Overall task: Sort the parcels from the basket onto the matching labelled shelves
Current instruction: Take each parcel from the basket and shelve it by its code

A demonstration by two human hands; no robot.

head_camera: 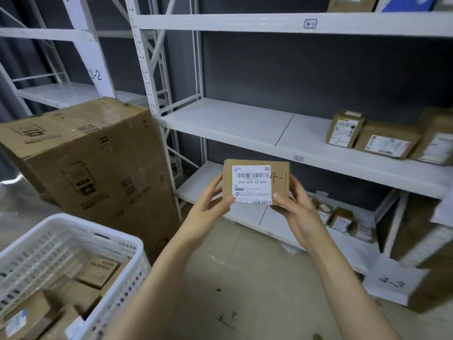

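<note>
The left hand [210,204] and the right hand [293,200] together hold a small cardboard parcel [279,168], just below the middle of the frame. Each hand grips one short side. The fingers curl behind the box and the thumbs press on the lower part of its front face, the left thumb on the white shipping label [252,184] and the right thumb at the label's lower right corner. The parcel is held in the air, clear of every shelf, roughly upright with its front toward the camera. "4-1" is handwritten in dark marker to the right of the label.

Behind it stands a white shelving unit [144,77]. The top beam, in the upper right of the frame, carries a small tag [310,23] that appears to read 4-1. At the right edge of the frame the middle shelf [232,121] holds a row of brown boxes [387,141]. The bottom shelf [196,187] has several smaller packets [340,218] just right of the right hand.

A white sheet marked "4-3" [392,282] lies in the lower right. A large cardboard carton [93,163] stands at the left. In the lower left corner a white plastic basket [73,220] holds more cardboard parcels [98,271].
</note>
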